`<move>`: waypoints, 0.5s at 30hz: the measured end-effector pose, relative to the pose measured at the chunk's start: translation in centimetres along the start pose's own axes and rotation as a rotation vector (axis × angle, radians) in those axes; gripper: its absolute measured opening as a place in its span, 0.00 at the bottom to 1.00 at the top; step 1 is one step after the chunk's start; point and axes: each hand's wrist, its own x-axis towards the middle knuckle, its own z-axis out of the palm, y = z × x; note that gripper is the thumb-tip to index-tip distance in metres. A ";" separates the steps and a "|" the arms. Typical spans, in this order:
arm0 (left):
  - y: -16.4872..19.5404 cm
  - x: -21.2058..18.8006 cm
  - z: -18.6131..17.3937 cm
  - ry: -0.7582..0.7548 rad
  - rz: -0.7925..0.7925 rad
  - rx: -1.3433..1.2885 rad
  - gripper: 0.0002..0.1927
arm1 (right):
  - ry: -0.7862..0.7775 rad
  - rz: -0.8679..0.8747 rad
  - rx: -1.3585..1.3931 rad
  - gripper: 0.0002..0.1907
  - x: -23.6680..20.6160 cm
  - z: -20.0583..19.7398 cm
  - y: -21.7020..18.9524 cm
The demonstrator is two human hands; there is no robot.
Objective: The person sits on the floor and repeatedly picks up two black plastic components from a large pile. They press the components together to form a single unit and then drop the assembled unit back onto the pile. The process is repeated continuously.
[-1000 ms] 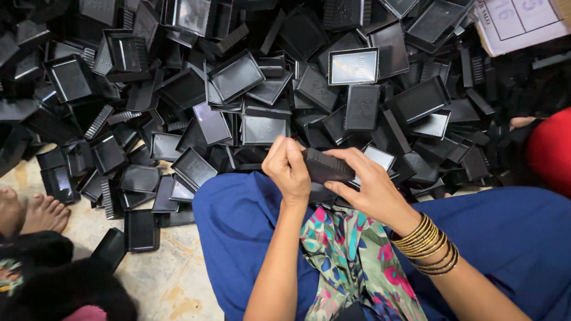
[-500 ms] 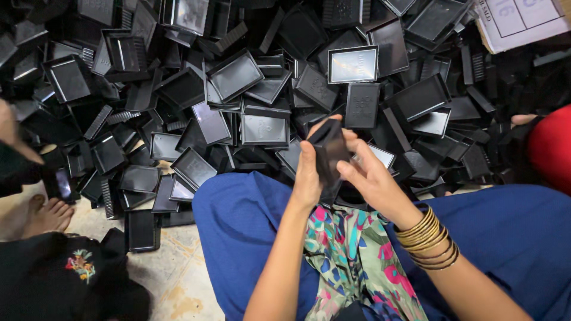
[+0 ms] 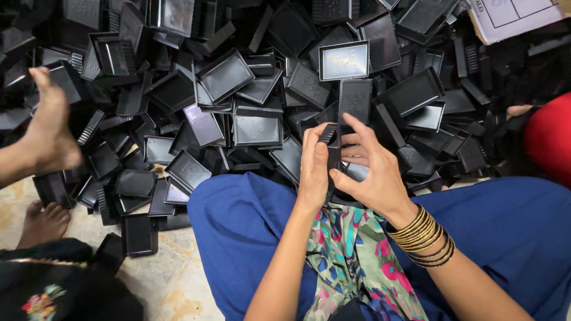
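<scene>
Floor heaped with black trays (image 3: 256, 128); white printed sheet (image 3: 517, 18) top right.

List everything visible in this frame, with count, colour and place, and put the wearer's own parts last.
Black plastic trays: too many to count, heaped on the floor across the upper frame.
Held black plastic piece: one, edge-on, between both hands.
Cardboard sheet: one, pale, top right.
Floor: beige, lower left.
Another person's feet: two, left edge.
Red-clad person: one, right edge.
Bangles: several, gold, right wrist.
Left hand: grips the piece.
Right hand: grips the piece.
</scene>
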 end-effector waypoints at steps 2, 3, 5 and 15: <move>-0.3 -0.2 0.2 0.018 -0.027 -0.039 0.37 | -0.022 0.006 0.018 0.43 0.0 -0.3 0.0; -0.5 -0.2 0.2 0.010 -0.041 -0.061 0.37 | -0.041 0.017 0.041 0.42 0.0 -0.4 0.0; -0.7 -0.3 0.2 0.003 -0.055 -0.076 0.36 | -0.070 0.039 0.061 0.40 0.1 -0.6 -0.1; -0.7 -0.1 -0.3 0.189 0.017 0.239 0.30 | 0.076 -0.066 -0.158 0.36 -0.2 -1.0 -1.2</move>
